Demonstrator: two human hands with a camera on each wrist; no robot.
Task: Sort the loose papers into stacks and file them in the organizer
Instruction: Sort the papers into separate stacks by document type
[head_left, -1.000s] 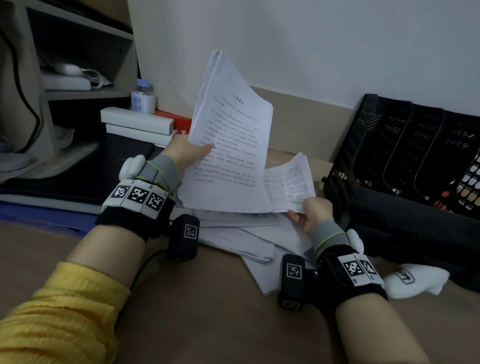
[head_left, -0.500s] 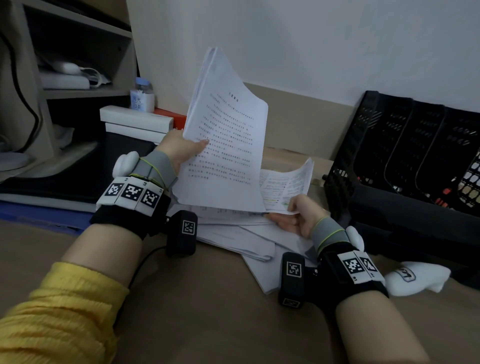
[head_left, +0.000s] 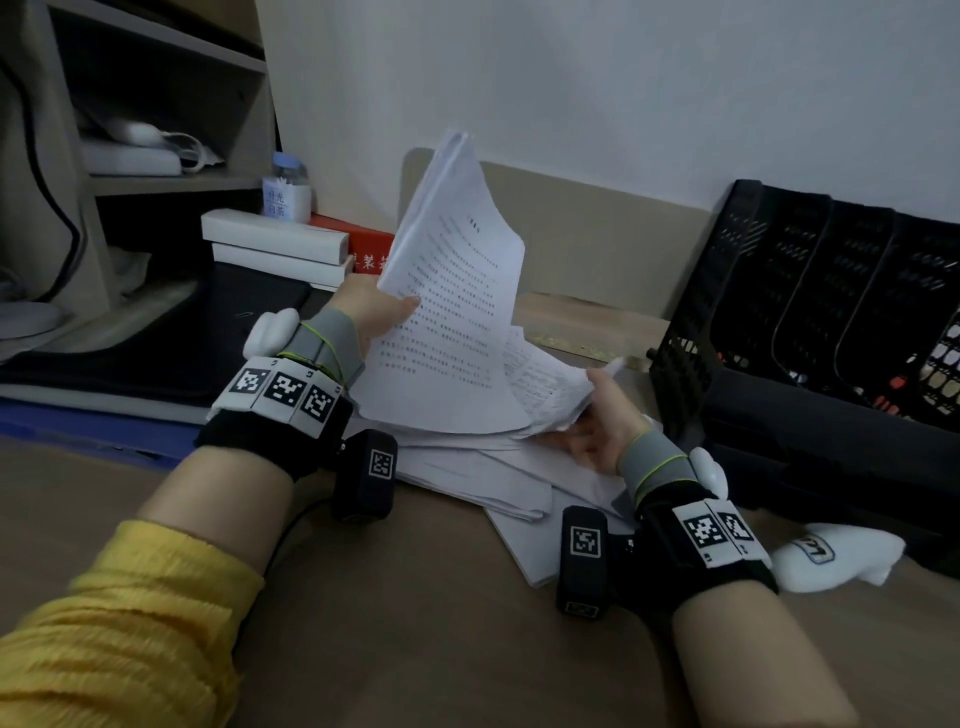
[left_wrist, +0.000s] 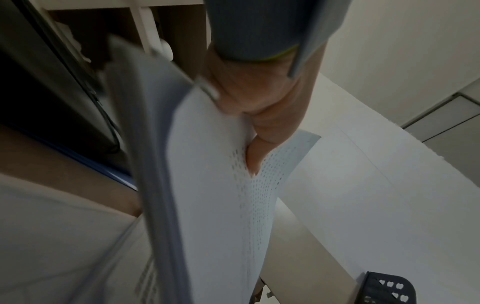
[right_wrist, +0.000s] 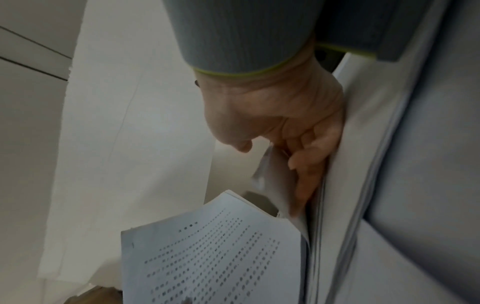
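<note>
We held a sheaf of printed papers (head_left: 452, 312) upright above the worktop (head_left: 415, 623) with our left hand (head_left: 371, 314) — thumb on the front page, fingers curled behind, pinching its left edge. Our right hand (head_left: 597, 431) lay palm up on the loose pile (head_left: 467, 473) beneath, fingers nearly straight and slid under a crumpled printed sheet (head_left: 545, 379). The pile rested on the worktop, just beside a black file rack (head_left: 831, 322).

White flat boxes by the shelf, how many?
2, stacked: the upper white box lies on the lower white box, left of the red box. Others may hide behind the raised papers.
</note>
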